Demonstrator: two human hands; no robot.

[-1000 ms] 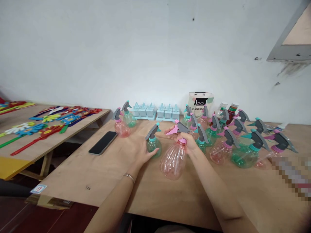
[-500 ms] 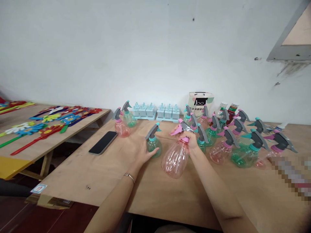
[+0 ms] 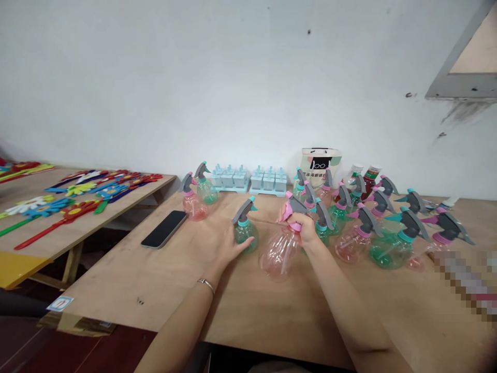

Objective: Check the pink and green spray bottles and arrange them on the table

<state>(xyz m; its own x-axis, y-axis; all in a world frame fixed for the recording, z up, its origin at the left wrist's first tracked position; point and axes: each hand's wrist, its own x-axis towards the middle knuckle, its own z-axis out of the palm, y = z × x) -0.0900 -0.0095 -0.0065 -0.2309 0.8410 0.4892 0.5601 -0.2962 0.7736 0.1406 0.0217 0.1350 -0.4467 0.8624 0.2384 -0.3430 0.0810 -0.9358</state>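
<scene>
My right hand grips a clear pink spray bottle by its neck and grey-and-pink spray head. The bottle leans, its rounded body toward me, a little blurred. Around the left side of a clear green spray bottle curls my left hand, its thumb across the front; this bottle stands upright on the wooden table. Close behind my right hand is another green spray bottle, partly hidden by it.
Several pink and green spray bottles crowd the right side. At left lie a phone and a pink spray bottle. Pale blue popsicle molds and a paper bag stand by the wall. Another table holds colourful hand-shaped toys.
The pink bottle in my right hand has shifted up slightly and its spray head has turned and tilted. My left hand and the green bottle stay in place.
</scene>
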